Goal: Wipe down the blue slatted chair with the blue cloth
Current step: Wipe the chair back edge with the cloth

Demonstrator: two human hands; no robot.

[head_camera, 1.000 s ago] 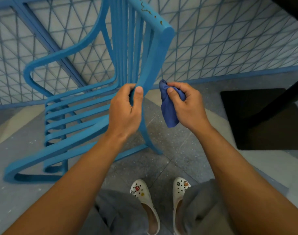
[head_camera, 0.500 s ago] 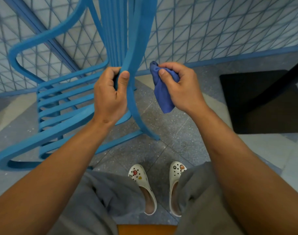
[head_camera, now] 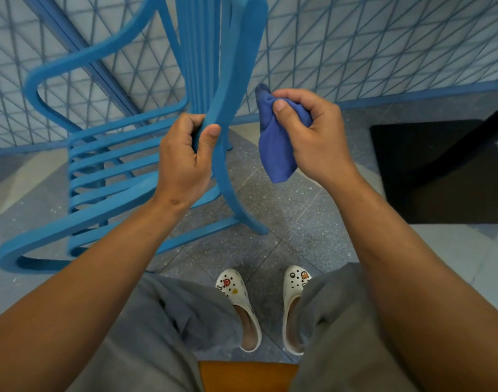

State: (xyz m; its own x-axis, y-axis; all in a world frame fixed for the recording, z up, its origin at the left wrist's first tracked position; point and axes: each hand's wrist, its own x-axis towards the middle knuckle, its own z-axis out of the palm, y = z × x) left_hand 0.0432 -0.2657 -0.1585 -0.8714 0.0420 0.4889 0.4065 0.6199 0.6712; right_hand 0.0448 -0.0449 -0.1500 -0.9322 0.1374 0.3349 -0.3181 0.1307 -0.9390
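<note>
Compared with half a second ago, the right hand (head_camera: 312,134) now holds the blue cloth (head_camera: 274,148) a little apart from the chair's rear upright; before, the bunched cloth was just beside that upright. The left hand (head_camera: 185,162) keeps the same grip on the upright, and the chair itself has not changed its pose. No container is visible here.

Nearest to the camera, at the bottom edge, there is an orange surface (head_camera: 247,374), and over it the person's grey trousers (head_camera: 168,329). A little farther are two white clogs (head_camera: 239,304) with small coloured charms, standing on the speckled grey floor (head_camera: 293,222).

Farther, the left hand is closed around the curved rear upright of the blue slatted chair (head_camera: 123,165), with the thumb pressed on the near face and the fingers wrapped behind. To the right of it, the right hand grips the blue cloth as a bunch, the thumb on top pinching the fabric, and a loose end hangs down under the hand. The cloth does not touch the chair.

The chair stands to the left, its seat slats running away to the left and its back slats rising at the top centre. On the right lies a black mat (head_camera: 440,171) with a dark bar crossing above it. Farthest is a blue mesh fence (head_camera: 383,46), directly behind the chair.
</note>
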